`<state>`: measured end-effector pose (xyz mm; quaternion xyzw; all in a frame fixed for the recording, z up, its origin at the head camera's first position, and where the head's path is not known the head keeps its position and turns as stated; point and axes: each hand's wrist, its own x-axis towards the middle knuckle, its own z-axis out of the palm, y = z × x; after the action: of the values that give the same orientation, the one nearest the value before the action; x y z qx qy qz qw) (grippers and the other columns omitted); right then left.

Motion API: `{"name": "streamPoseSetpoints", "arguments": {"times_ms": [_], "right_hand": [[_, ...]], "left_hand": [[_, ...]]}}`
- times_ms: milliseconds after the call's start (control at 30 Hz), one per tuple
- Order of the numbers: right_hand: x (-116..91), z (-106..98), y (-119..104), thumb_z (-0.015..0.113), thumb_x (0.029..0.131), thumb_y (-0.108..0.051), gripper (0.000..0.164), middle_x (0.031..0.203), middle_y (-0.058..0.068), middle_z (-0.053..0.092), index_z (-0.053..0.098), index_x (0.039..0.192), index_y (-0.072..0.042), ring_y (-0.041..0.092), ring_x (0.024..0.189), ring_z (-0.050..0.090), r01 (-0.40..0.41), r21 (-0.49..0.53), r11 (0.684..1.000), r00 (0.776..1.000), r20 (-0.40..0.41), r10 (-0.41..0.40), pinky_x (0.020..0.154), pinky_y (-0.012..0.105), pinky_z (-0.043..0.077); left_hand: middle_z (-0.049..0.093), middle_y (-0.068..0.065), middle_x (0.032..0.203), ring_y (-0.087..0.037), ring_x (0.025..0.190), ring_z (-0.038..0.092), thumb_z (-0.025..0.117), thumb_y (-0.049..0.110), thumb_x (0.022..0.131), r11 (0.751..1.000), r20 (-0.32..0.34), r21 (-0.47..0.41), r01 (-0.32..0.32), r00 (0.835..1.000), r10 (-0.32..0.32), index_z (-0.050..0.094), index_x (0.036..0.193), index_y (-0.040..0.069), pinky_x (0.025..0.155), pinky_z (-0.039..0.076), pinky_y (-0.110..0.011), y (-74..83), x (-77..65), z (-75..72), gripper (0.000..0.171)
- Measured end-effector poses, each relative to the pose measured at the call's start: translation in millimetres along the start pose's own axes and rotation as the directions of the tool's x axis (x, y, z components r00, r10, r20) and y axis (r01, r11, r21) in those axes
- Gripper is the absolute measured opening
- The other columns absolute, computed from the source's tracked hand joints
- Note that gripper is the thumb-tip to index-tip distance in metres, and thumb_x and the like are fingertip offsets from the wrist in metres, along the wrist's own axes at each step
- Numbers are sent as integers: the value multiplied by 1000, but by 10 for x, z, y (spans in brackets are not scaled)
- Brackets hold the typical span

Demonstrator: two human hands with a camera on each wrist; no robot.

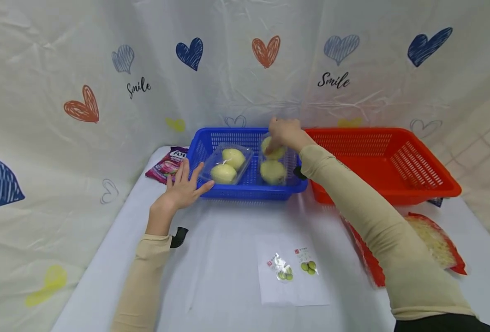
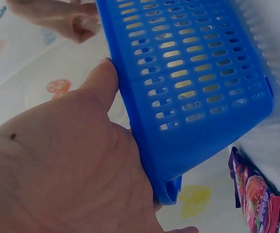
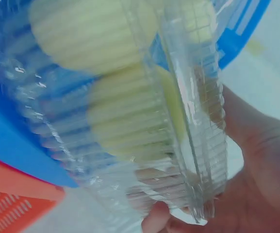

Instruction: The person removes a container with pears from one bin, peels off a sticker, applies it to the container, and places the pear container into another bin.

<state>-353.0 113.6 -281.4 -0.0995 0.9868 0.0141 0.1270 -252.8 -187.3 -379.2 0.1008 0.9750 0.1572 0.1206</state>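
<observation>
A blue plastic basket [image 1: 245,192] stands at the back of the table with two clear fruit boxes in it. Each box shows pale yellow-green round fruits through its plastic. My right hand [image 1: 287,133] grips the far end of the right-hand box [image 1: 274,171]; in the right wrist view its fingers curl round the ribbed edge of this clear box [image 3: 130,121]. The left-hand box [image 1: 228,162] lies slanted beside it. At the basket's left front corner my left hand [image 1: 180,191] rests with fingers spread and straight, its thumb [image 2: 103,80] along the rim in the left wrist view.
Right beside the blue basket stands a red basket [image 1: 367,161]. A purple-pink packet [image 1: 167,167] lies left of the blue one. Red-edged bags [image 1: 436,240] lie under my right forearm, and a white sheet with small green-fruit packets [image 1: 295,295] lies in front.
</observation>
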Motion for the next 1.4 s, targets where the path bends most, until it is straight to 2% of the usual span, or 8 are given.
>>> {"name": "streamPoseSetpoints", "arguments": {"times_ms": [200,333,467,600,833,933,1100,1400], "right_hand": [[-326,249,-74,85,81,-39,90,132,20,51,31,140,1,45,127,45,110,40,993,949,-301,-93,88,61,55],[-592,368,-99,87,81,-38,77,116,15,49,36,126,-4,36,118,47,184,15,983,877,-455,-157,70,54,59],[-848,374,-71,91,78,-32,73,122,15,52,42,125,-5,33,121,48,220,-5,976,791,-584,-181,80,50,59],[-1105,400,-6,92,76,-27,73,129,17,57,47,128,-2,33,126,51,266,-86,960,657,-713,-246,100,46,55],[-1481,522,-7,87,82,-23,67,141,18,56,43,129,-2,34,135,51,373,-263,890,341,-853,-395,111,44,51],[-1641,646,-103,87,82,-21,66,142,17,57,43,127,-3,34,136,52,435,-287,854,265,-866,-425,111,45,51],[-1967,939,-353,90,77,-25,68,142,13,60,48,127,-6,31,136,56,542,-282,792,289,-822,-491,110,43,52],[-2253,1247,-680,86,81,-39,68,138,3,57,48,129,-11,16,128,56,687,-100,720,547,-582,-602,101,28,56]], "left_hand": [[-26,-21,169,-45,159,-18,35,66,104,999,3,-35,-3,1000,3,-2,167,21,123,-9,-72,25,-11,9,86],[-26,-22,169,-45,159,-18,34,65,105,1000,4,-16,6,1000,-6,-3,167,22,124,-7,-72,19,-17,5,84],[-25,-22,169,-45,159,-17,33,67,104,1000,-4,-18,-8,1000,8,-2,167,22,123,-6,-73,9,32,35,86],[-25,-20,170,-43,160,-17,29,74,101,1000,9,-5,-16,1000,16,-4,166,24,124,-5,-73,14,105,102,88],[-24,-21,170,-45,159,-18,30,73,101,1000,3,-16,-13,1000,13,-4,166,24,122,-7,-75,-8,66,40,89],[-25,-21,169,-45,158,-20,31,71,102,999,1,-34,-14,1000,14,-2,167,24,121,-9,-76,-43,31,1,87],[-27,-22,169,-44,158,-23,35,66,104,998,39,-55,-24,999,26,5,166,29,118,-10,-79,-92,-42,25,79],[-31,-22,167,-43,156,-28,29,68,104,997,53,-50,-59,997,62,11,165,35,112,-17,-83,-41,8,-11,72]]}}
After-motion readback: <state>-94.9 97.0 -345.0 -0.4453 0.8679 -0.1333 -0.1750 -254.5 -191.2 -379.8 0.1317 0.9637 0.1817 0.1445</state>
